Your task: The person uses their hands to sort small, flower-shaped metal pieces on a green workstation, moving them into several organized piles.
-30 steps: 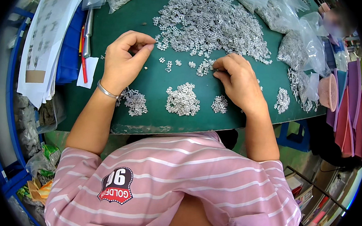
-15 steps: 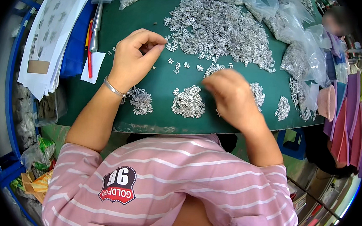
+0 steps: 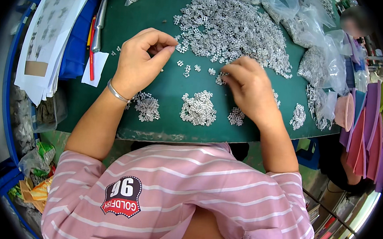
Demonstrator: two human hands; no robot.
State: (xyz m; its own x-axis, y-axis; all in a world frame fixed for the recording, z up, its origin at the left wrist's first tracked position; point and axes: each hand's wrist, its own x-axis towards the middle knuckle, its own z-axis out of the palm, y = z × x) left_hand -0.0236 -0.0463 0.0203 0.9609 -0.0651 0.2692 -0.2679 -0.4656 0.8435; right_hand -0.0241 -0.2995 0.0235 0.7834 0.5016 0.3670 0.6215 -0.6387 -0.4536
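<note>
On the green counter point(image 3: 167, 87) the big heap of small silver metal pieces point(image 3: 232, 30) lies just beyond both hands, its long axis running left to right. The right hand point(image 3: 250, 90) is nearer — fingertips curled down onto the heap's near edge, though whether they pinch a piece I cannot tell. The left hand point(image 3: 140, 61) hovers left of it, thumb and forefinger closed together — any piece between them is hidden. Three small sorted piles point(image 3: 197, 107) sit nearer the body.

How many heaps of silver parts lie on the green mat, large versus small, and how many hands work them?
Large heap: 1
Small heaps: 4
Hands, left hand and right hand: 2
Total: 7
</note>
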